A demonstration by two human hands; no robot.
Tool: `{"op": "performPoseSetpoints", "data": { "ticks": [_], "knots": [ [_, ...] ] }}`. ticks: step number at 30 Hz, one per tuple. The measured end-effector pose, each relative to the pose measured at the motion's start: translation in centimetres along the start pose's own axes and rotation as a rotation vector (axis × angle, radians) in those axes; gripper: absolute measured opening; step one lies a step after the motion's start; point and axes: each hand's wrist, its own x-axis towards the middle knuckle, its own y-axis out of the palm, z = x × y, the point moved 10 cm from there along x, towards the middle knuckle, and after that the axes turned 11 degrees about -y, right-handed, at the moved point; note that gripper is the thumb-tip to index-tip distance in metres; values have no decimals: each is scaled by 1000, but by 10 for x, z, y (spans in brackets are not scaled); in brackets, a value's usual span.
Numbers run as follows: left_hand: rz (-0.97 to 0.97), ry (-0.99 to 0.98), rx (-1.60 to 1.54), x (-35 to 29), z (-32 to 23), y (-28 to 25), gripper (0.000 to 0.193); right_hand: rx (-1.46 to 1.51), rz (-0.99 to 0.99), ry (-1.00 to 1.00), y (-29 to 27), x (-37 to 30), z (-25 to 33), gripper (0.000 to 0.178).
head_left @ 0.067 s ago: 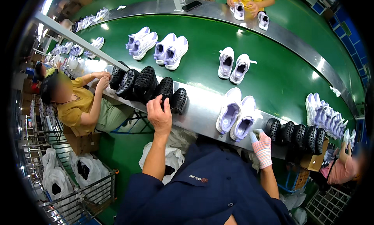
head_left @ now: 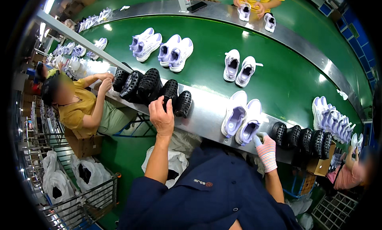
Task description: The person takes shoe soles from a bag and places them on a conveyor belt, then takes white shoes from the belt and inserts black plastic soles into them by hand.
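On the metal bench edge stands a group of black perforated plastic shoe trees (head_left: 149,83). My bare left hand (head_left: 161,117) is at the near end of one shoe tree (head_left: 170,88), its thumb and fingers around that end. In front of me, a pair of white and lilac sneakers lies with the heels toward me: a left sneaker (head_left: 234,116) and a right sneaker (head_left: 250,120). My right hand (head_left: 267,153), in a striped knit glove with greyish fingertips, is beside the right sneaker's heel. Its fingers are apart, and I see nothing held in them.
More black shoe trees (head_left: 306,138) stand right of my glove. Sneakers (head_left: 175,53) rest on the green belt (head_left: 203,43), with a closer pair (head_left: 238,69) ahead. Co-workers sit left and right; another across handles sneakers (head_left: 244,12). A wire cart (head_left: 83,206) with white bags stands lower left.
The whole view has shifted very slightly. Against the bench, both hands have edged a little to the left; the shoe trees and sneakers keep their places.
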Motion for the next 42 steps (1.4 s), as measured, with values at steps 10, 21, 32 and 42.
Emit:
{"op": "performPoseSetpoints", "data": {
  "ticks": [10,21,32,42],
  "knots": [
    [-84,32,3,19,12,-19,37,138,22,-9,28,2,34,32],
    [-229,161,205,77,-4,-64,43,81,48,-84,30,0,60,28],
    [453,613,-620,-110,-205,2,49,1518,53,265,69,-1,113,36],
    [1216,-393,-910,-136,-147,157,27,576,133,11,54,-23,55,51]
  ]
}}
